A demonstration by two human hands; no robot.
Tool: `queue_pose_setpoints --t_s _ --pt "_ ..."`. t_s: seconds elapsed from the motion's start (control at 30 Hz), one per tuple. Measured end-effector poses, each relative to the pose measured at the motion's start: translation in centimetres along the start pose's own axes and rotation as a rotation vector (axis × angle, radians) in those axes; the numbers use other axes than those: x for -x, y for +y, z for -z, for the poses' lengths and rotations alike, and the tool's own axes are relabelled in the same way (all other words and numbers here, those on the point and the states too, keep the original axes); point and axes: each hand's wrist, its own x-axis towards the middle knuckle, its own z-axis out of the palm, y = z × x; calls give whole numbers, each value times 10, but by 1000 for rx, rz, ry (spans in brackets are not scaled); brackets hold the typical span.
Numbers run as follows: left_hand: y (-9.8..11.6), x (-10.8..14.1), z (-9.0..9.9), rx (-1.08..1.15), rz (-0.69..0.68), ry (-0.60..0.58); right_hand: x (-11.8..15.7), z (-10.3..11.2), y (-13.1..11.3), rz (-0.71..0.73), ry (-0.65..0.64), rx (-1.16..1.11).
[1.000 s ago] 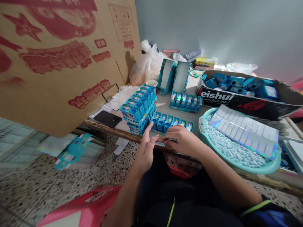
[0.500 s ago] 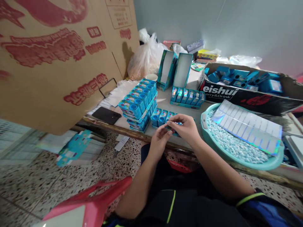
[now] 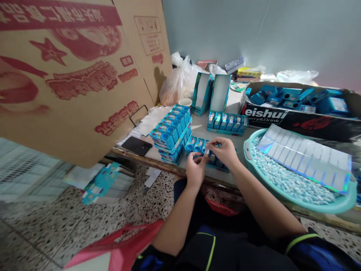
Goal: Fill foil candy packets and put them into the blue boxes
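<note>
Over the front row of small blue boxes (image 3: pixel 199 144), my right hand (image 3: pixel 222 150) pinches a small pale shiny sticker (image 3: pixel 207 151) between thumb and fingertips. My left hand (image 3: pixel 196 171) is curled just below, its thumb meeting the sticker's lower end. Both hands partly cover the row. Left of them stands a stack of blue box trays (image 3: pixel 170 131), filled with more small boxes. Behind, another tray of boxes (image 3: pixel 227 123) shows shiny strips on the box ends. A sheet of shiny stickers (image 3: pixel 304 158) lies across a turquoise tub (image 3: pixel 249 152) of pale blue-and-white pieces.
A large cardboard carton (image 3: pixel 84 105) rises at the left, beside a dark phone (image 3: pixel 137 145). Two upright display boxes (image 3: pixel 220 92), a paper cup (image 3: pixel 185 102) and a plastic bag (image 3: pixel 180 82) stand behind. A black carton (image 3: pixel 293 122) at right holds loose blue boxes.
The view has shifted, so the table sits lower and farther right. My left hand has curled inward, and the pale sticker between my fingers now shows clearly.
</note>
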Motion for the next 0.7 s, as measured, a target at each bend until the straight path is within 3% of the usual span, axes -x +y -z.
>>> queue_pose_setpoints --t_s 0.3,0.7 --pt "-10 -3 5 -186 -112 105 -4 -9 -2 -35 8 368" --pt "-6 -10 5 -186 -126 91 -8 -13 2 -62 12 485"
